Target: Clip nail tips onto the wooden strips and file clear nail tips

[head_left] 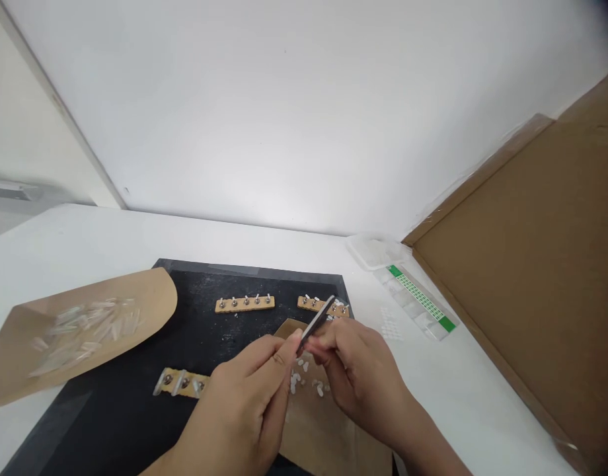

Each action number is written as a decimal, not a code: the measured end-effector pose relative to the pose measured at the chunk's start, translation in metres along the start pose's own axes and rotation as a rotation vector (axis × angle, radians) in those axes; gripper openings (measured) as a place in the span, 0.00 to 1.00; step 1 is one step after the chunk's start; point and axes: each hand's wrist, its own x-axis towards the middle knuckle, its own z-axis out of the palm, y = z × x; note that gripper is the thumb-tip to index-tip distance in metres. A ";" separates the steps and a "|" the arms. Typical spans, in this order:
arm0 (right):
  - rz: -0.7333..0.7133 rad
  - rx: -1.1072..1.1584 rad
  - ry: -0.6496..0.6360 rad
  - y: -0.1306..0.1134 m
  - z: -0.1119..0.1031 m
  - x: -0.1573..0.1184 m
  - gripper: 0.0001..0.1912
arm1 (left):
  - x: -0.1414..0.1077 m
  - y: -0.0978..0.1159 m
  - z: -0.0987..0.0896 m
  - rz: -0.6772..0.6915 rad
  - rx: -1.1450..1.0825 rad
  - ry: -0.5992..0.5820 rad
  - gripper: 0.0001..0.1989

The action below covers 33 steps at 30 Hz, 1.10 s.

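Over the mat, my left hand [249, 390] pinches the lower end of a thin, dark-edged nail file [316, 324], which points up and to the right. My right hand [361, 377] is closed close beside it, fingertips pressed together near the file's lower end; whatever they hold is hidden. Beneath both hands lies a sheet of brown paper [328, 430] with several small white nail-shaped pieces [297, 380] on it. Part of a tan strip [182, 382] with metal studs and clear nail tips shows left of my left hand.
A black mat [195, 330] carries two more studded strips, one at the middle [244, 304] and one at right [308, 303]. Brown paper [155, 291] at left bears many clear nail tips [98, 324]. A green-labelled clear case [420, 297], plastic tray [376, 251] and cardboard box [532, 264] stand right.
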 end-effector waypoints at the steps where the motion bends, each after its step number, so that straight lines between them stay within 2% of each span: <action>1: -0.009 -0.003 0.052 0.000 0.001 0.001 0.11 | -0.001 0.000 0.000 -0.009 0.016 0.004 0.24; 3: -0.027 -0.020 0.071 -0.001 0.002 0.002 0.11 | -0.002 -0.001 0.001 -0.016 0.046 0.007 0.24; 6: -0.061 -0.031 -0.072 -0.005 0.004 0.002 0.14 | -0.003 -0.001 0.000 0.011 0.061 0.012 0.25; 7: -0.072 -0.030 -0.077 -0.006 0.004 0.002 0.14 | -0.003 0.000 0.000 0.016 0.057 0.010 0.25; 11: -0.061 -0.017 0.123 -0.007 0.005 0.003 0.11 | -0.003 0.001 -0.001 0.001 0.061 0.019 0.26; 15: -0.088 -0.046 0.019 -0.005 0.006 0.004 0.14 | -0.001 0.002 -0.001 0.008 0.071 0.012 0.25; 19: -0.039 -0.045 0.136 -0.003 0.004 0.006 0.12 | 0.001 0.003 -0.002 -0.027 0.039 0.010 0.24; 23: -0.089 -0.080 0.040 -0.002 0.002 0.007 0.12 | 0.002 0.003 -0.003 -0.007 0.044 0.024 0.23; 27: -0.037 -0.083 0.129 0.001 0.001 0.006 0.11 | 0.001 0.001 -0.001 -0.012 0.018 0.020 0.23; 31: -0.043 -0.045 0.019 0.003 -0.002 0.002 0.12 | -0.001 0.000 -0.001 0.013 0.056 0.007 0.24; 33: -0.036 0.023 0.059 0.003 -0.003 0.000 0.10 | 0.000 0.001 -0.003 0.009 0.112 0.014 0.24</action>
